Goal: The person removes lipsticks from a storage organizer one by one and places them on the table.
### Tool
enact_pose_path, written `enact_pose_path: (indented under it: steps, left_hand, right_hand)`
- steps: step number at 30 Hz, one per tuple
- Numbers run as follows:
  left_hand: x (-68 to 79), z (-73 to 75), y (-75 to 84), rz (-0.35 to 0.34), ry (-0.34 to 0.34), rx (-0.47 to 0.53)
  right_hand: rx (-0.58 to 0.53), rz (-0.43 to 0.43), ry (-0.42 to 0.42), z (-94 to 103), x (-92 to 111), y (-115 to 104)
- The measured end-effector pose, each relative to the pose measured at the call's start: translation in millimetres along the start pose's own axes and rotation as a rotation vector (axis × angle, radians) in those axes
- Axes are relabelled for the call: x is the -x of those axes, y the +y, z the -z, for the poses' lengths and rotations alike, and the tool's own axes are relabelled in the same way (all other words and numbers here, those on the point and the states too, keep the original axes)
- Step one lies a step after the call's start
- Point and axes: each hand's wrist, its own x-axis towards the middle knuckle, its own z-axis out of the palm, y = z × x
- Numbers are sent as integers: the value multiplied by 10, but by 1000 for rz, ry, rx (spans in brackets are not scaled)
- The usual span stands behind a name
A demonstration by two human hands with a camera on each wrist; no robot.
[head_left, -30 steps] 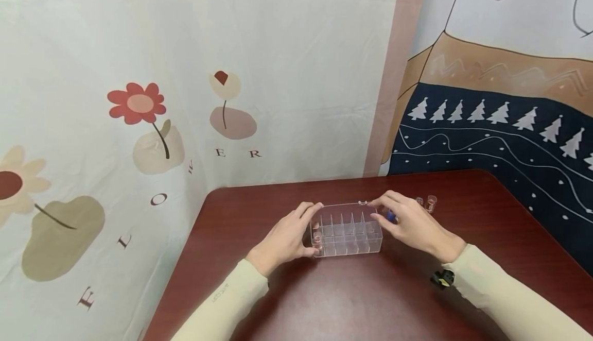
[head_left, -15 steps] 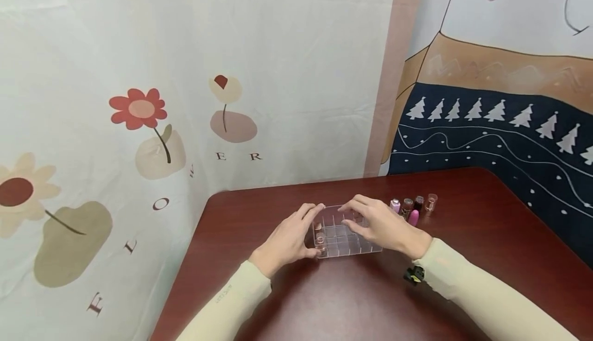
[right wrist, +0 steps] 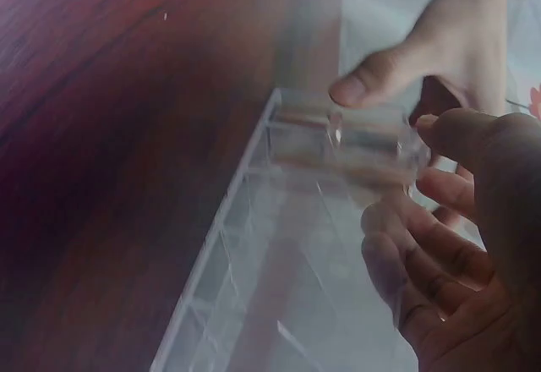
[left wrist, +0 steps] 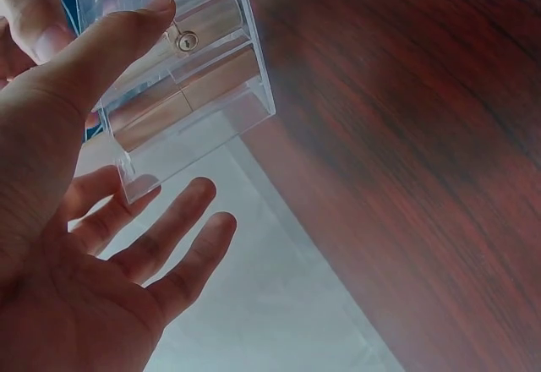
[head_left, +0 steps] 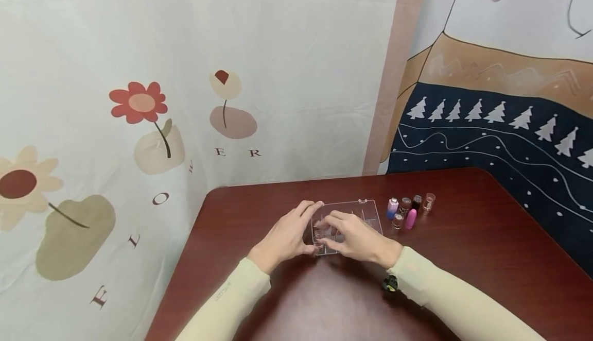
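Observation:
A clear plastic case (head_left: 369,208) with dividers stands on the table in the head view. My left hand (head_left: 284,235) grips its left end, thumb at the front and fingers behind. Through the wall, the left wrist view shows brownish tubes (left wrist: 190,97), apparently lipsticks, in the end compartments. My right hand (head_left: 359,239) is over the case, thumb and forefinger apart on either side of a tube's clear top (right wrist: 412,148). Blur obscures whether they touch it. The compartments under the right hand are partly hidden.
Right of the case, several small tubes stand in a cluster: a pink-and-blue tube (head_left: 392,208), a pink tube (head_left: 411,219), a clear tube (head_left: 429,203) and dark-topped ones. A printed cloth (head_left: 287,73) hangs behind the dark red table (head_left: 259,202).
My right hand has left the pink-and-blue tube among the others and moved left across the case to its left end. My left hand has stayed on the case.

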Motion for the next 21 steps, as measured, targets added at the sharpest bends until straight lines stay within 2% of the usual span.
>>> enact_pose_path:
  steps: [9,14,21]
  left_hand:
    - [-67,59,-29,-4,-3,-17]
    - [-18,13,-27,-15,-13,-10]
    - [7,-29,-12,5,-8,7]
  right_hand:
    - [-19,-10,3,-114,-165,6]
    - [-53,-5,-16,-144,-136,-19]
    - [-79,-19,-28,-122,-112,-46]
